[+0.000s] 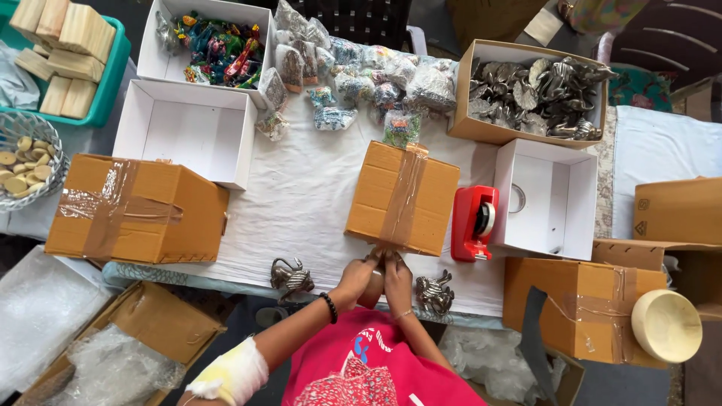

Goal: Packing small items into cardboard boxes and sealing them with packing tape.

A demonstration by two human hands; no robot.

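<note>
A desk [301, 192] covered in white cloth carries everything. Taking the taped cardboard box [403, 197] at its middle as landmark: a red tape dispenser [474, 222] sits just beside it on the right, with an empty white box [547, 197] beyond. Behind it lie small clear packets [361, 75], and behind to the right an open carton of metal figurines [530, 94]. To its left stand a larger taped carton [135, 210] and two white boxes [188, 128]. Two metal figurines [292, 278] rest at the near edge.
</note>
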